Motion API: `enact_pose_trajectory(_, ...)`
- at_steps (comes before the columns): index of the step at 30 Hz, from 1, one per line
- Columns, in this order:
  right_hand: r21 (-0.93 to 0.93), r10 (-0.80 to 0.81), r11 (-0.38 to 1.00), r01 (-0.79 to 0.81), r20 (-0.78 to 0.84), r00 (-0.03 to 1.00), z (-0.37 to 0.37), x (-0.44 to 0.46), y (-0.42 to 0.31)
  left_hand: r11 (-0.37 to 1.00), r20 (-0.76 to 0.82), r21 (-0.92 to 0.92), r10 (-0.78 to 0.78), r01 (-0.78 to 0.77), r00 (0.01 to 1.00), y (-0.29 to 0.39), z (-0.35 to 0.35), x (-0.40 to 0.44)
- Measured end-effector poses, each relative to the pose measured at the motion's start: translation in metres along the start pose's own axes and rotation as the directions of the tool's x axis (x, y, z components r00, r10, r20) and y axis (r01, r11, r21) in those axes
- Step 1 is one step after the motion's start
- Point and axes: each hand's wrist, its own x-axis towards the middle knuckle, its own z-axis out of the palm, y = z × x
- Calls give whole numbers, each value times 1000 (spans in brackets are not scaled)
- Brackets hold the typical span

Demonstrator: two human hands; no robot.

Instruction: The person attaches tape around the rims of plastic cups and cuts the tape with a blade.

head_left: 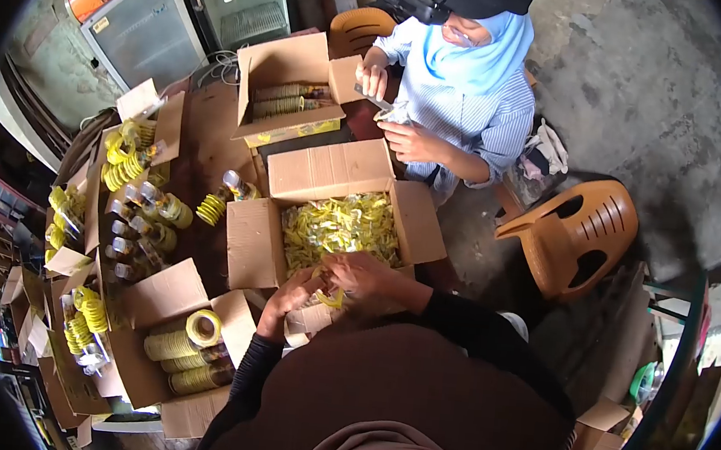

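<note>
On the flat, dark brown counter [212, 105], a large box of brown cardboard [331, 167] stands in front of the wearer, its flaps folded outward, which probably keeps the mouth clear for reaching in. It holds a loose heap of small yellow-and-clear pieces [339, 223], and at its near edge the bare right hand [369, 275] and bare left hand [292, 300] meet, likely to keep the handling close to the heap. Between them shows a thin yellow strip [334, 298], but blur leaves me unable to tell whether either grip is closed on it
</note>
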Motion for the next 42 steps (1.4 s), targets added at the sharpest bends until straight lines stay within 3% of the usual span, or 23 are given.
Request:
enact_pose_trajectory(1,26,11,1000,-10,-24,1000,-1,-3,1,1000,6,-14,-5,5,1000,-8,-2,4)
enact_pose_trajectory(2,63,32,998,-31,-19,999,3,-4,5,882,120,421,176,-210,977,0,-1,16)
enact_pose_trajectory(3,66,46,997,-45,-10,999,7,-7,8,546,297,733,279,-406,913,3,1,22)
enact_pose_trajectory(4,109,80,990,-85,44,996,12,-9,11,591,250,670,389,-449,887,-10,6,25)
enact_pose_trajectory(5,147,108,982,-121,96,990,12,-11,13,597,253,664,386,-450,887,-12,10,25)
enact_pose_trajectory(9,201,134,969,-143,60,989,16,-15,13,888,-23,459,39,-24,999,-23,23,28)
enact_pose_trajectory(17,304,256,933,-192,-185,949,9,-4,4,736,-271,640,-51,220,961,-6,33,38)
enact_pose_trajectory(18,317,282,928,-197,-247,927,6,-5,4,717,-269,641,-123,273,955,-14,29,42)
enact_pose_trajectory(19,334,307,921,-201,-306,901,4,-6,4,717,-268,641,-125,274,955,-24,31,40)
enact_pose_trajectory(21,66,306,948,-311,-458,835,49,-17,102,627,-267,760,65,169,961,-38,40,29)
enact_pose_trajectory(23,374,599,799,-470,-430,676,4,-37,112,667,-236,721,-17,187,972,-17,44,29)
enact_pose_trajectory(25,342,551,833,-435,-431,715,-10,-46,122,704,-288,687,35,181,957,-34,41,22)
enact_pose_trajectory(26,306,495,867,-394,-432,754,-11,-49,124,506,-176,860,185,60,967,-86,22,23)
enact_pose_trajectory(27,312,498,864,-394,-422,757,-16,-48,115,736,-336,663,129,137,933,-55,28,28)
enact_pose_trajectory(29,293,441,893,-341,-416,796,-20,-46,97,855,-368,487,18,177,930,-29,24,33)
enact_pose_trajectory(30,299,436,894,-335,-399,807,-14,-44,93,918,-302,369,-28,144,953,-14,20,38)
enact_pose_trajectory(32,480,627,756,-445,-335,704,0,-41,87,990,-252,103,-72,101,965,-7,18,42)
enact_pose_trajectory(33,481,621,758,-440,-325,714,11,-41,91,989,-267,100,-77,107,961,-6,20,41)
enact_pose_trajectory(35,336,401,909,-246,-548,734,24,-38,89,1000,-158,-4,27,-28,987,-4,22,40)
enact_pose_trajectory(39,395,479,861,-320,-418,772,15,-37,70,983,-101,129,146,-132,984,-15,24,38)
enact_pose_trajectory(40,361,438,885,-293,-438,785,12,-33,64,924,-115,364,166,-114,979,-32,18,39)
enact_pose_trajectory(41,323,396,909,-266,-462,794,7,-28,58,922,-109,367,176,-125,978,-49,14,39)
enact_pose_trajectory(42,367,430,887,-281,-432,793,-2,-23,41,788,-115,562,377,-253,919,-65,13,39)
